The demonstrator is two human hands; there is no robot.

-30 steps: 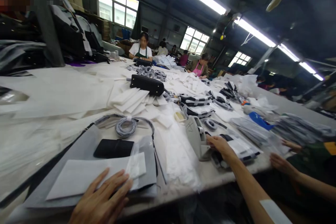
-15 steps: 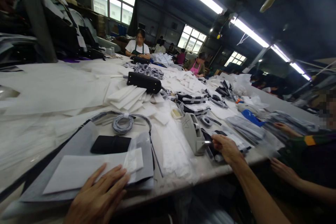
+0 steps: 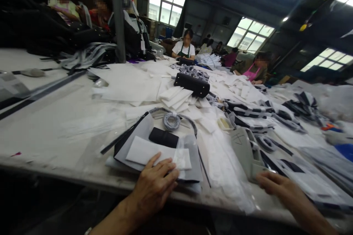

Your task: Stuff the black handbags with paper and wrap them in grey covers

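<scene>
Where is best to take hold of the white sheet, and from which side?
Grip the white sheet at its free left corner, from the near side: it lies flat on the grey panel, and the left hand covers the edge further right.

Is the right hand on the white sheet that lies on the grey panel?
No, the right hand is beside the grey device, and only the left hand touches the white sheet.

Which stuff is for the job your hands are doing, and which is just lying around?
With the hands: left hand, white sheet, gray fabric, black pouch, right hand, gray machine.

Lying around: coiled strap, black handbag, white pads.
</scene>
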